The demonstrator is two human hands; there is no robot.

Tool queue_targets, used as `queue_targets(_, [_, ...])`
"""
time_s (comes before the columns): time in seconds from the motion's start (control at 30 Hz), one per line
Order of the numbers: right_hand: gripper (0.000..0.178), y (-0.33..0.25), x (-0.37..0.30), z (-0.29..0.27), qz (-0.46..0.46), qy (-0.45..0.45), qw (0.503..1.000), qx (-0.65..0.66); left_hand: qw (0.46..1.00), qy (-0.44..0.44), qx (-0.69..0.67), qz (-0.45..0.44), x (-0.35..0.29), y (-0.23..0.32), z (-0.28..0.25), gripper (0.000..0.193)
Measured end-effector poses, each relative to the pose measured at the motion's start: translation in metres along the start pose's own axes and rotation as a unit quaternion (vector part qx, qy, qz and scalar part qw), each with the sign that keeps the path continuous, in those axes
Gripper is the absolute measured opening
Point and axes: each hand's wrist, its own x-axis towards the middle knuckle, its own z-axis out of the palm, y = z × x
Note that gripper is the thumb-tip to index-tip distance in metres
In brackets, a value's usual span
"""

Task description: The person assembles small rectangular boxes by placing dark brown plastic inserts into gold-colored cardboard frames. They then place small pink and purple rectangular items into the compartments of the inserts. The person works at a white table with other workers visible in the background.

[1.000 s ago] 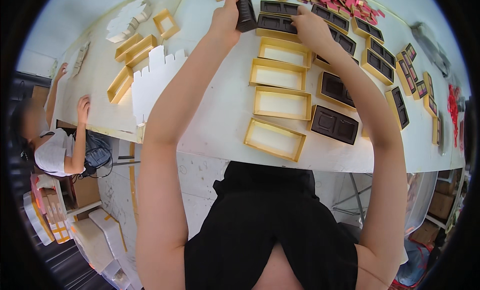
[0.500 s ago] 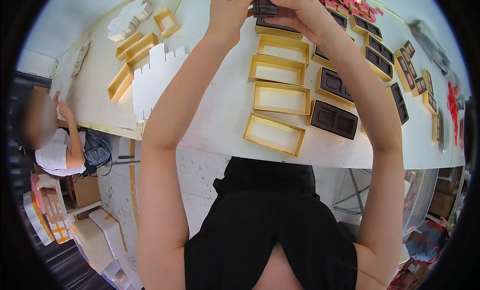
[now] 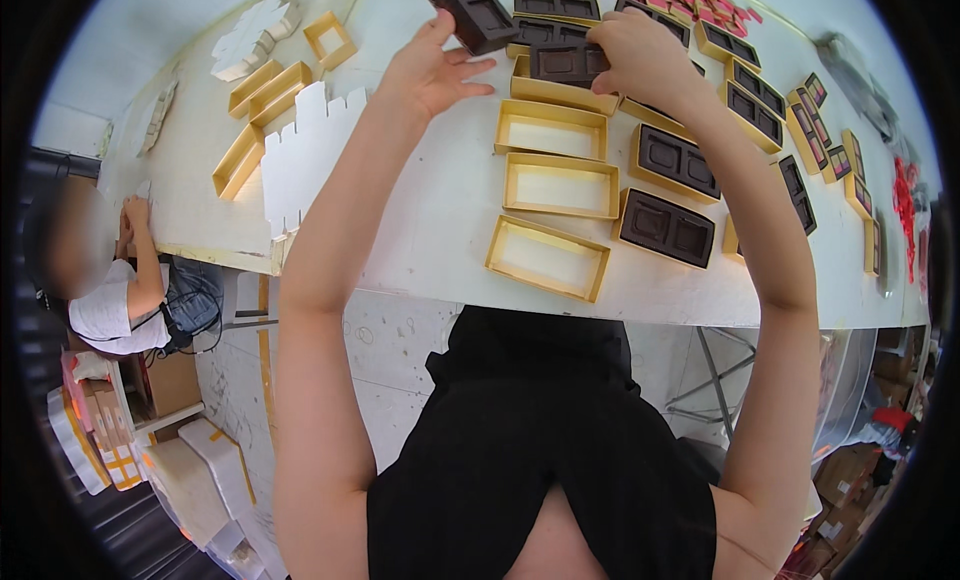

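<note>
My left hand (image 3: 425,75) holds a dark brown two-compartment tray insert (image 3: 480,15), possibly a stack of them, near its thumb, with the other fingers stretched out. My right hand (image 3: 645,65) grips the right end of another dark brown insert (image 3: 566,64), which sits tilted over a gold box (image 3: 562,90); its fingertips are partly hidden. Nearer to me, three gold boxes without inserts, the front one (image 3: 548,258) among them, stand in a column. To their right, gold boxes hold dark inserts, such as the near one (image 3: 665,228).
White folded card blanks (image 3: 310,155) and several gold boxes (image 3: 240,165) lie at the left. Small pink pieces (image 3: 690,2) are heaped at the far side. Filled narrow boxes (image 3: 808,140) stand right. A co-worker (image 3: 120,290) sits at the table's left end.
My hands have moved apart. The left has carried inserts leftward; the right has brought one insert down onto a gold box. The co-worker's hands have come lower.
</note>
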Motion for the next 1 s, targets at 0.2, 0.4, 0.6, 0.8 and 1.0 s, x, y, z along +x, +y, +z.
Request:
queue_targets(0.2, [0.049,-0.009,0.001,0.004,-0.017,-0.041,0.996,0.078,1.000,-0.006,-0.004,0.014,-0.010,-0.018,0.007,0.037])
queue_targets(0.4, [0.051,-0.013,-0.005,0.020,-0.014,0.021,0.993,0.116,0.998,-0.035,-0.028,0.041,-0.005,-0.032,0.008,0.033])
queue_targets(0.6, [0.039,-0.005,-0.005,0.032,0.047,0.087,0.965,0.244,0.997,0.008,-0.044,0.055,-0.004,-0.031,0.007,0.031])
queue_targets(0.8, [0.026,0.001,-0.001,0.034,0.118,0.076,0.955,0.261,0.997,0.010,-0.029,0.068,-0.006,-0.036,0.008,0.028])
queue_targets(1.0, [0.025,0.016,0.000,0.039,0.116,0.008,0.928,0.354,0.996,0.002,-0.045,0.081,-0.002,-0.037,0.005,0.028])
